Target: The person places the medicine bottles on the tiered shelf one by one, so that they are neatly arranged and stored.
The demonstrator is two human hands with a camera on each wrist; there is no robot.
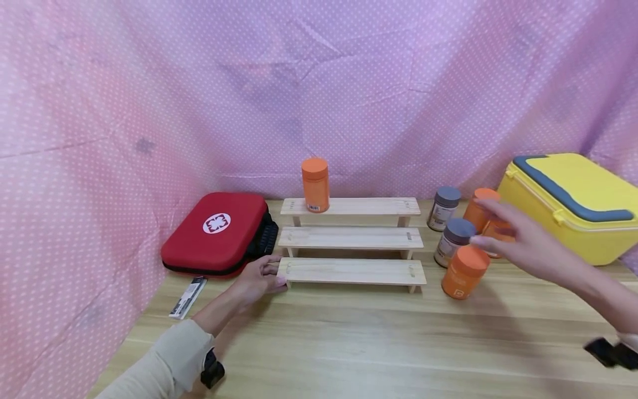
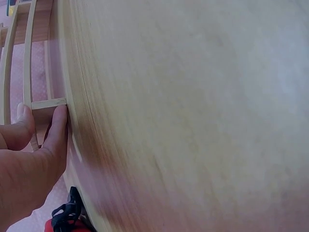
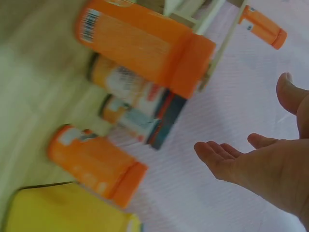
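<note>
at the left of the table [image 1: 349, 343] lies one red zip case [image 1: 214, 233], its white round emblem [image 1: 216, 223] bearing a red four-part design. just in front is one white packet [image 1: 188, 298], its dark print too small to read. the left hand [image 1: 256, 280] pinches the left end of the lowest board of a three-tier wooden stand [image 1: 351, 238], thumb and fingers close together on the wood. on the top tier, toward its left end, stands one orange bottle [image 1: 316, 185] with a barcode [image 1: 313, 208] low on its side. right of the stand are two grey-capped bottles [image 1: 443, 209], pale labels unreadable, and one front orange bottle [image 1: 466, 272] with a white mark like a letter b. beyond them show what look like two more orange bottles [image 1: 476, 218], partly covered by the right hand [image 1: 528, 241], which hangs well open, fingers apart, holding nothing. at far right sits one yellow box [image 1: 558, 221] with a grey-edged lid.
</note>
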